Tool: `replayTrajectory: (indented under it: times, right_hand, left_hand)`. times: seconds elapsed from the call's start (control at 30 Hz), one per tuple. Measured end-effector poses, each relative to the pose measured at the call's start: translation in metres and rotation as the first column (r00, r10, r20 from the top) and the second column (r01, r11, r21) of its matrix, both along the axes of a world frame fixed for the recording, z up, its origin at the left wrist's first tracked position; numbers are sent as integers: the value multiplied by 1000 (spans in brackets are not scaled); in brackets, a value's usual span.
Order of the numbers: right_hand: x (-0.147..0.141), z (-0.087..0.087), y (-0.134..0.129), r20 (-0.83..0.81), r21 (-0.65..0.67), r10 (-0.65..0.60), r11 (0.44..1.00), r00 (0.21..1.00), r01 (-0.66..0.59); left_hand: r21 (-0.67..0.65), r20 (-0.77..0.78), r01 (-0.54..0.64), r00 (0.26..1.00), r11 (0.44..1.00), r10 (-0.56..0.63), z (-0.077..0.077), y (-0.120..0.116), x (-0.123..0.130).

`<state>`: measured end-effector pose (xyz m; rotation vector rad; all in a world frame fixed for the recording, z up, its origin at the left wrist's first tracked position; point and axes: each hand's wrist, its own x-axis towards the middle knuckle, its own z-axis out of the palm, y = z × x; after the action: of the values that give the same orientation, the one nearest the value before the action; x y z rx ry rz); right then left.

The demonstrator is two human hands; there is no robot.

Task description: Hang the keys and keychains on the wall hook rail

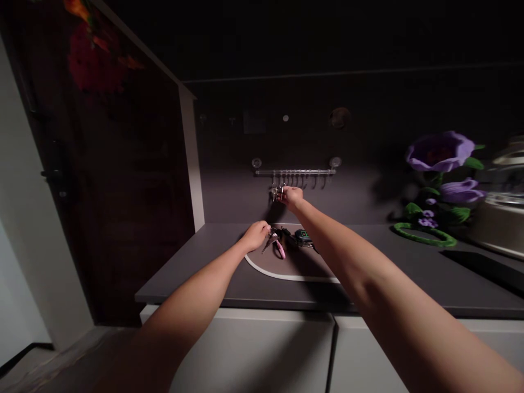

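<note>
My right hand [292, 196] is raised at the wall, its fingers closed on a small bunch of keys [274, 193] just below the left part of a clear rail with hooks [295, 172]. Lower and to the left, my left hand [257, 234] pinches a second set of keys [269, 240] with a pink strap [280, 249], held over the white-rimmed mat [282, 277]. Beside that set, a dark object with a green-lit face [303, 234] and other dark items lie on the mat, partly hidden by my right forearm.
Purple knitted flowers [441, 153] with a green ring base [424, 234] stand at the right of the grey counter [184, 262]. A pale rounded appliance [499, 224] is at the far right. A dark door [139, 180] is on the left.
</note>
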<state>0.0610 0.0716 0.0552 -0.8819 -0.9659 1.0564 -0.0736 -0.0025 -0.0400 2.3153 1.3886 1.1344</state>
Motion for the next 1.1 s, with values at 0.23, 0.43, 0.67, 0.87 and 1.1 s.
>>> replayTrajectory:
  times: [0.23, 0.43, 0.67, 0.87, 1.1]
  right_hand:
    - [8, -6, -9, 87, 4, -31, 1000, 996, 31]
    - [16, -15, -28, 123, -11, -39, 999, 992, 41]
    - [26, -34, -55, 249, 24, 32, 999, 968, -39]
    - [34, -55, -68, 472, 184, -24, 980, 881, -71]
    - [39, -76, -88, 735, 338, -195, 936, 649, -102]
  left_hand:
    - [-77, 100, 7, 995, 997, 1, -4, 3, -2]
    - [-181, 197, 18, 980, 983, 18, -7, 6, -4]
    - [-317, 295, 8, 951, 948, 91, 4, 5, -2]
    - [-395, 202, -99, 960, 913, 192, 19, -8, 8]
    - [-315, 210, -183, 943, 931, 257, 13, -24, 21]
